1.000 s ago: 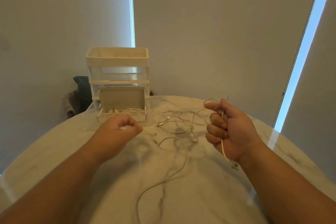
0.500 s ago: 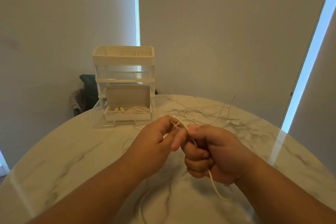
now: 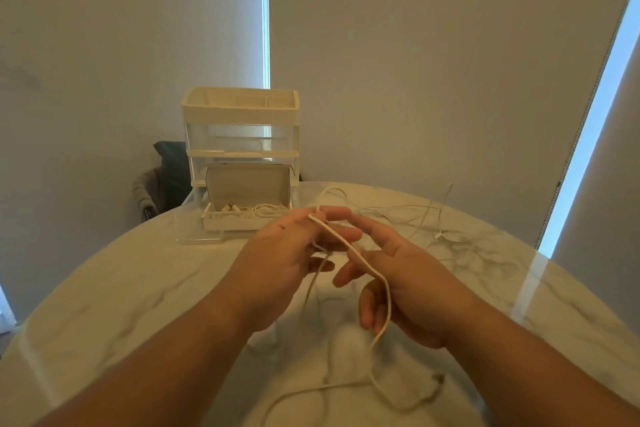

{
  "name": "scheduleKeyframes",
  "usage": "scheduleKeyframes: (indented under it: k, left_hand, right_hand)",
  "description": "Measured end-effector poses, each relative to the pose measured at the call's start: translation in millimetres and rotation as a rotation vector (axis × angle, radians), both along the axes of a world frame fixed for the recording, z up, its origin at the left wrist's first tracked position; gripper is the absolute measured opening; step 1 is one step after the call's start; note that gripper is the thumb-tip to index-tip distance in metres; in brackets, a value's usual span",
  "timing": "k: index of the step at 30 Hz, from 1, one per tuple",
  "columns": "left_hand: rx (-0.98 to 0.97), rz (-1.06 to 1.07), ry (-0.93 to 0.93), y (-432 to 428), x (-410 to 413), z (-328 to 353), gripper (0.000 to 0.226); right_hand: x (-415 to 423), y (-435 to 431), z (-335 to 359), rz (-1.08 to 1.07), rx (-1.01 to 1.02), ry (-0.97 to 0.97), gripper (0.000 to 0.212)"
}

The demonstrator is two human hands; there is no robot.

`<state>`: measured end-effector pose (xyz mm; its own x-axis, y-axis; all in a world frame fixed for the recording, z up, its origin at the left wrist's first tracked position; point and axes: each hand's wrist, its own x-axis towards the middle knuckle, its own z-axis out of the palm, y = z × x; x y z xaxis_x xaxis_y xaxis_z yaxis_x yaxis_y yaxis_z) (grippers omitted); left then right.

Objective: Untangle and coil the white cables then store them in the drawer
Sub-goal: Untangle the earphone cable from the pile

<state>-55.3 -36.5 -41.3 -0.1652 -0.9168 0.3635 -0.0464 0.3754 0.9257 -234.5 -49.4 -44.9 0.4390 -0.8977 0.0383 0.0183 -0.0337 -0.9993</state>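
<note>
A white cable (image 3: 349, 248) is stretched between my hands above the marble table (image 3: 104, 288). My left hand (image 3: 287, 253) pinches it near its upper end, where it loops back toward the far edge. My right hand (image 3: 405, 284) has its fingers spread, and the cable lies across them, then hangs past the thumb down to the table. More white cables (image 3: 440, 229) lie tangled at the far right. The open bottom drawer (image 3: 239, 225) of the clear organizer (image 3: 240, 135) holds a coiled cable (image 3: 259, 210).
The organizer stands at the table's far edge, left of centre, with its drawer pulled toward me. A chair with dark clothing (image 3: 162, 177) is behind the table on the left. The cable's slack trails over the table near me (image 3: 311, 392).
My hands came together from apart. The right hand has gone from a fist around the cable to spread fingers, and the left hand now pinches the cable higher up.
</note>
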Motion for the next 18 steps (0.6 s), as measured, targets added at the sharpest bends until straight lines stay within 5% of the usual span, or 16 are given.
scheduleKeyframes:
  k: [5,10,15,18]
  left_hand:
    - [0.013,-0.089,-0.136,6.1,-3.9,3.4,0.030]
    - [-0.040,-0.067,-0.221,15.0,-10.6,7.7,0.031]
    - [-0.086,-0.046,-0.157,14.4,-11.7,7.3,0.032]
    - [-0.159,0.184,-0.094,6.5,-7.7,1.7,0.031]
  right_hand:
    - [8.7,8.4,3.2,-0.116,-0.194,0.076,0.030]
    - [20.6,9.9,-5.9,-0.378,-0.476,0.345,0.042]
    - [23.6,6.7,-8.0,-0.490,-0.598,0.245,0.033]
    - [20.6,6.7,-7.9,-0.449,-0.504,0.186,0.031]
